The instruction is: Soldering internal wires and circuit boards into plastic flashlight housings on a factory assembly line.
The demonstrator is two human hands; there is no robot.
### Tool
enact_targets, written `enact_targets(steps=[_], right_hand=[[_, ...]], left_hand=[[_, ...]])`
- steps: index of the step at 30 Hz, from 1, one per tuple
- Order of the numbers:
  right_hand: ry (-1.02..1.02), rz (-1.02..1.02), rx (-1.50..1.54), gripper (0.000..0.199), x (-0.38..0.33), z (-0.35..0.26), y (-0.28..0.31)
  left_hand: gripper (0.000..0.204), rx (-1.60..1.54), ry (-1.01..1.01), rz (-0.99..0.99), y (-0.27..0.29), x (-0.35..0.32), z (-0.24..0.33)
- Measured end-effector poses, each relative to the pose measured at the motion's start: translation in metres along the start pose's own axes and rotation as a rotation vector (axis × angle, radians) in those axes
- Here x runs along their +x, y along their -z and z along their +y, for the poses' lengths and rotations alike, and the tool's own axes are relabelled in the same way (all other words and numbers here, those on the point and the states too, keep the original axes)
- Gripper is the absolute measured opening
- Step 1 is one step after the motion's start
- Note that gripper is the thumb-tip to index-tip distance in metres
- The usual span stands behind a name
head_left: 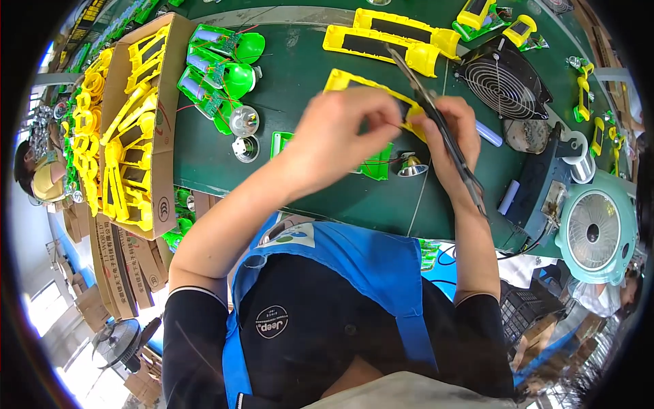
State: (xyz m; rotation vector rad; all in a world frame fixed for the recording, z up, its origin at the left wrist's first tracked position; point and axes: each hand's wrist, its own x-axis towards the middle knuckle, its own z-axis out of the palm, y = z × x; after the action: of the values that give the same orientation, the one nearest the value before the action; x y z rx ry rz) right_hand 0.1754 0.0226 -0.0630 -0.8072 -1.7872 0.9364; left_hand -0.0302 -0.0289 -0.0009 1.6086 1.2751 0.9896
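My left hand (340,136) is closed in a pinch over the bench, with a thin reddish wire at its fingertips. In my right hand (455,140) lies a long, dark, narrow-tipped metal tool (436,112), slanting across the palm; its exact kind is unclear. A yellow casing with a dark panel (344,80) sits just beyond my hands, its right end by my right fingers. Below them is an open green casing (376,167), partly hidden by my left hand and wrist. Beside it rests a shiny lamp reflector (412,165), wired with thin leads.
Several green casings (221,75) with circuit boards and batteries lie left of my hands, next to a carton (167,116) of yellow parts. More yellow casings (381,48) lie at the back. A black fan (504,78), a solder spool (579,157) and a pale green fan (593,228) stand right.
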Motion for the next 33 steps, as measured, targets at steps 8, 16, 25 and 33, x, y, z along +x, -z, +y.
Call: enact_targets(steps=[8, 16, 25, 33], right_hand=[[-0.270, 0.173, 0.163, 0.023, -0.036, -0.032, 0.023], [-0.716, 0.031, 0.421, 0.025, -0.016, -0.027, 0.031], [-0.752, 0.030, 0.342, 0.031, -0.013, -0.025, 0.028], [-0.733, -0.003, 0.360, 0.032, -0.014, -0.025, 0.030]], left_hand=[[0.005, 0.320, 0.006, -0.098, 0.043, 0.000, -0.028], [0.006, 0.829, -0.262, -0.314, 0.032, 0.026, -0.029], [0.007, 0.766, -0.327, -0.193, 0.035, 0.018, -0.026], [0.006, 0.786, -0.324, -0.203, 0.032, 0.018, -0.030]])
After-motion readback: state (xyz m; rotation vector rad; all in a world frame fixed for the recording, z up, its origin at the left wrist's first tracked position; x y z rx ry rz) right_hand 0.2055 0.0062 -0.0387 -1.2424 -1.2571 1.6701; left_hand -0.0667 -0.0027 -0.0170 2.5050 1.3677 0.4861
